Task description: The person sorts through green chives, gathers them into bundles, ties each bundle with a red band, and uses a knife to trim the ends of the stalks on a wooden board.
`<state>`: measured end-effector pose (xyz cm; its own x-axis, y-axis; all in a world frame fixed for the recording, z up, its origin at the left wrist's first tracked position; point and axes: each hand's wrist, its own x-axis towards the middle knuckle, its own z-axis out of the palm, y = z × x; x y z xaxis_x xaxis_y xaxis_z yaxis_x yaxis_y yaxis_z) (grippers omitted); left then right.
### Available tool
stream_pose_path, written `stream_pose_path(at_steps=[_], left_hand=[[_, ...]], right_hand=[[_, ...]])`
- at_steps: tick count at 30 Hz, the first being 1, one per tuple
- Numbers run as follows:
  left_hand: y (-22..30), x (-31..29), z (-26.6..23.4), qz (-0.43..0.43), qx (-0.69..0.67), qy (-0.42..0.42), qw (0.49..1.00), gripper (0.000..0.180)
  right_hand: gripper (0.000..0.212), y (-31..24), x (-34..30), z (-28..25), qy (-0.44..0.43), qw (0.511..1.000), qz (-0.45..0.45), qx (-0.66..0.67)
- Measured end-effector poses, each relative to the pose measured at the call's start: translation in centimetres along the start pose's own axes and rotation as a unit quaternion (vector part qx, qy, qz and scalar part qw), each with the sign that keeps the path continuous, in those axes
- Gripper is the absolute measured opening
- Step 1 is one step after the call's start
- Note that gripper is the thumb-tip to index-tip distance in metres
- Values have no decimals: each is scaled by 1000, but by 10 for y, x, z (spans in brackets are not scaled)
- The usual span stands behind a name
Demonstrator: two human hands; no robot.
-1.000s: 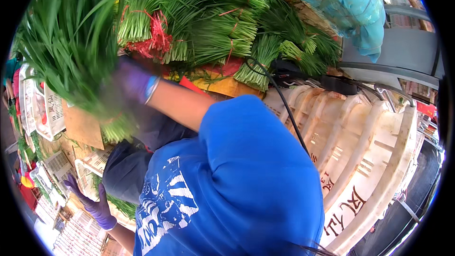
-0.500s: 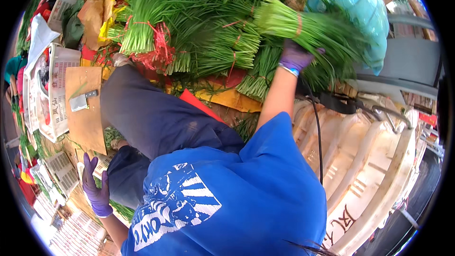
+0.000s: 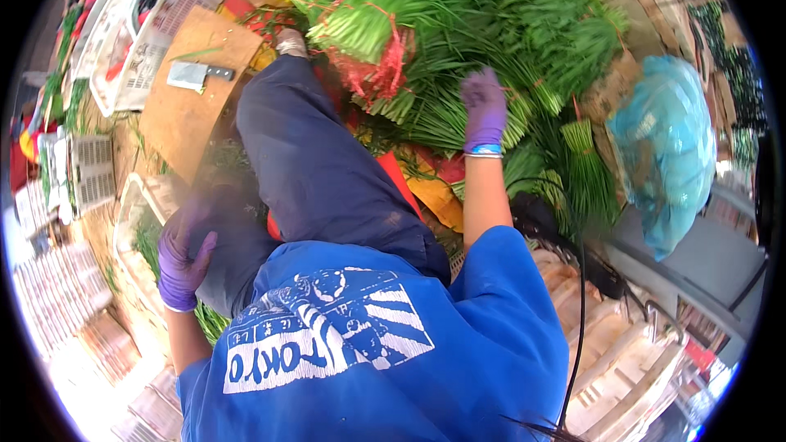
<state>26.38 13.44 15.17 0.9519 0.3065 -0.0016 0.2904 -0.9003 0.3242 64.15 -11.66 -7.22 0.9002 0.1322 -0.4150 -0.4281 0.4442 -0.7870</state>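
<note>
My right hand [image 3: 485, 112], in a purple glove, reaches over a heap of long green garlic chives [image 3: 458, 16]. Its fingers look spread just above or on the stalks, and no bunch is in its grip. To its right lies a chive bunch [image 3: 588, 168] tied with a red band, cut ends pointing away from me. My left hand [image 3: 185, 272], also gloved in purple, is by my left thigh [image 3: 229, 254]. Its thumb stands apart from fingers smeared by motion, and nothing shows in it. Red ties [image 3: 368, 74] hang about a bunch at the heap's near left.
A cleaver [image 3: 196, 75] lies on a brown board [image 3: 184, 115] at left, beside a white crate [image 3: 155, 41]. A blue plastic bag [image 3: 667, 139] stands at right. Pale plastic crates [image 3: 622, 368] sit at lower right, with a black cable [image 3: 580, 311] running past my right side.
My right hand has let go of the chive bunch it held and is now over the heap. My left hand has come down nearer my thigh. The whole view has turned.
</note>
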Motion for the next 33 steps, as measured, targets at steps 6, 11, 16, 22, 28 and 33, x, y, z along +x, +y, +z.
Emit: stream_pose_path(at_steps=[6, 11, 16, 22, 28, 33], left_hand=[[-2, -39, 5, -85, 22, 13, 996, 59], [-5, -85, 22, -179, -52, 60, 981, 53], [-8, -91, 36, -196, -96, 54, 974, 51], [-12, -73, 31, -167, -59, 32, 984, 50], [-38, -60, 17, -184, -12, 77, 980, 52], [-69, -98, 42, -307, 2, 156, 939, 50]], right_hand=[[24, 70, 7, 53, -49, 990, 71, -110], [12, 102, -11, 37, -33, 995, 81, -52], [18, 106, -23, 32, 18, 992, 105, -71], [21, 103, -43, 73, 69, 989, 46, -124], [28, 69, -81, 136, -96, 991, 36, -81], [29, 89, -120, 277, -469, 850, 16, -239]])
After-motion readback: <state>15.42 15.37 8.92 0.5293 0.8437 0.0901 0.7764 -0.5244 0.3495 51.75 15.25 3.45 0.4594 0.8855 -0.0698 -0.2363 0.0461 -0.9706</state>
